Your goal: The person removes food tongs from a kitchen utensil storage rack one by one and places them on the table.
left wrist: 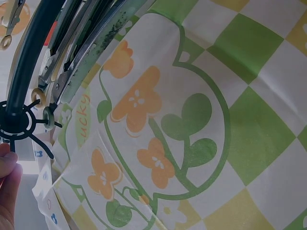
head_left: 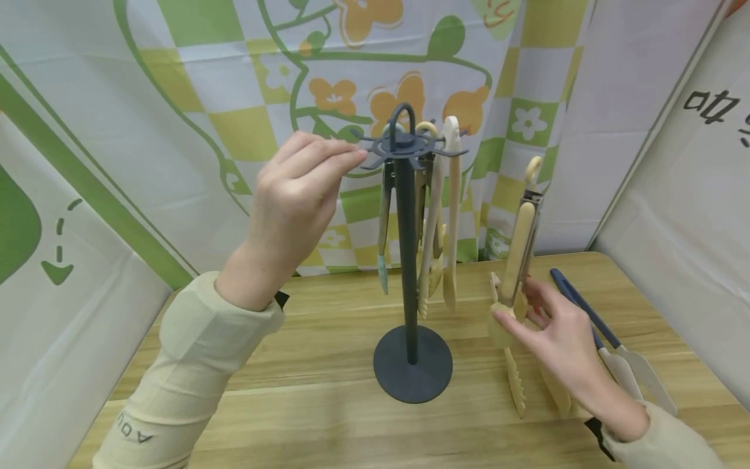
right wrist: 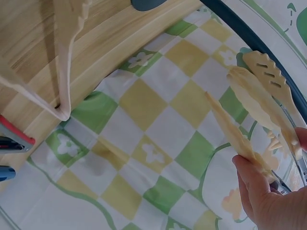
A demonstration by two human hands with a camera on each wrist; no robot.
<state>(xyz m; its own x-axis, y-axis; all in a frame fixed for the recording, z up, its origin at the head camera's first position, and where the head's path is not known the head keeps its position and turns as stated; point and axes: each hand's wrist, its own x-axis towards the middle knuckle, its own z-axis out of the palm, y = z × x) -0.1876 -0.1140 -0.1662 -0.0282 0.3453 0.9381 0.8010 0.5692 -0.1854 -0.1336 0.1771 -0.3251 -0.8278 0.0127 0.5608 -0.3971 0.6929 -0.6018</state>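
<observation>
A dark kitchen tool rack (head_left: 408, 260) stands upright on a round base, with a ring of hooks at its top. My left hand (head_left: 299, 189) pinches the end of one hook; in the left wrist view its fingertips (left wrist: 7, 165) are at the ring. Several tongs hang from the rack, including one with a teal tip (head_left: 383, 273) and a beige one (head_left: 452, 215). To the rack's right, my right hand (head_left: 553, 332) grips yellow tongs (head_left: 519, 251) near their heads, loop end up. In the right wrist view, the yellow heads (right wrist: 230, 127) are spread apart.
Beige tongs (head_left: 514, 384) lie on the wooden table (head_left: 281, 417) beneath my right hand. Farther right lie blue-handled tongs (head_left: 592, 312) with pale heads. A patterned cloth (head_left: 234, 98) hangs behind the rack, and white panels (head_left: 680, 195) enclose the sides.
</observation>
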